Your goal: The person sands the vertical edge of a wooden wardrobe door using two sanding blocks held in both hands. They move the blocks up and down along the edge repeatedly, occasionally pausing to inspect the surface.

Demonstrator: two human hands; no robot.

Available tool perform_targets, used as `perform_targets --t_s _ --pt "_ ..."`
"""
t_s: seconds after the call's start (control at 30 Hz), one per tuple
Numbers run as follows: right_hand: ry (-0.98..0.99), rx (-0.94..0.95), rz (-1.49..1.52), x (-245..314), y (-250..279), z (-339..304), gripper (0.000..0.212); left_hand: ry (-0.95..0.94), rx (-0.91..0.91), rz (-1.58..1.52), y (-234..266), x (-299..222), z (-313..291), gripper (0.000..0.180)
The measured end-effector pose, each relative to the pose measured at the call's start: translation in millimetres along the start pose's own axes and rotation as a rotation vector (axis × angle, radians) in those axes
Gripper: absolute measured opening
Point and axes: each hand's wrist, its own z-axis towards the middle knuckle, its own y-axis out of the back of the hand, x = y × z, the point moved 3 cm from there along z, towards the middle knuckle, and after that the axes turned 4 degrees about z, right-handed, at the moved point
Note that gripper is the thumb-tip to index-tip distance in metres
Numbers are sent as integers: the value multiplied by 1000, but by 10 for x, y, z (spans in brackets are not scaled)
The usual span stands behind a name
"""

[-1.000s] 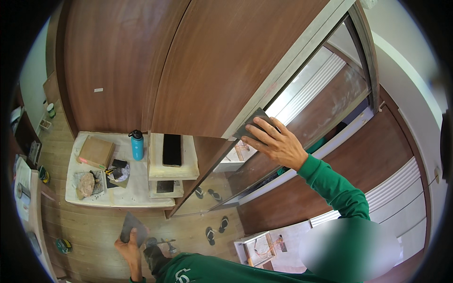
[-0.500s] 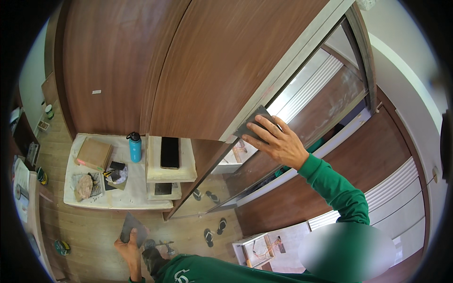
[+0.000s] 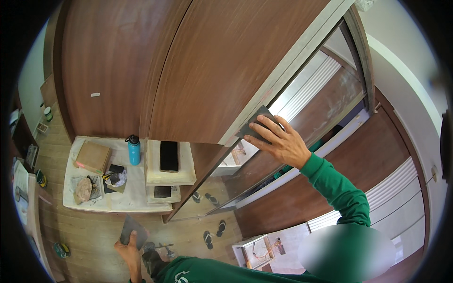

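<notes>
My right hand (image 3: pixel 282 144) presses a dark grey rectangular sheet, apparently sandpaper (image 3: pixel 255 123), against the pale edge strip (image 3: pixel 283 78) of a brown wood-grain cabinet. Its fingers lie over the sheet, near the strip's lower end and next to a mirrored panel (image 3: pixel 302 106). Low on the left, my left hand (image 3: pixel 128 252) pinches another dark grey sheet (image 3: pixel 133 231), thumb on top and fingers behind it. This second sheet is held in the air, touching no surface. Its exact material cannot be made out.
A covered ledge (image 3: pixel 137 198) carries a cardboard box (image 3: pixel 93 157), a blue bottle (image 3: pixel 134 152) and a crumpled bag (image 3: pixel 85 189). A black phone-like slab (image 3: pixel 169 155) lies on a pale shelf (image 3: pixel 188 177). Flip-flops (image 3: pixel 208 239) and a tin (image 3: pixel 62 250) are on the wooden floor (image 3: pixel 89 231).
My right hand and its sheet have slid slightly up along the pale strip. The view has shifted a little; my left hand keeps its sheet in nearly the same place.
</notes>
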Motion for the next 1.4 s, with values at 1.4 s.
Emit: perform_targets --t_s 1.4 --pt "-121 -40 99 634 -99 -110 53 61 -22 88 99 62 14 17"
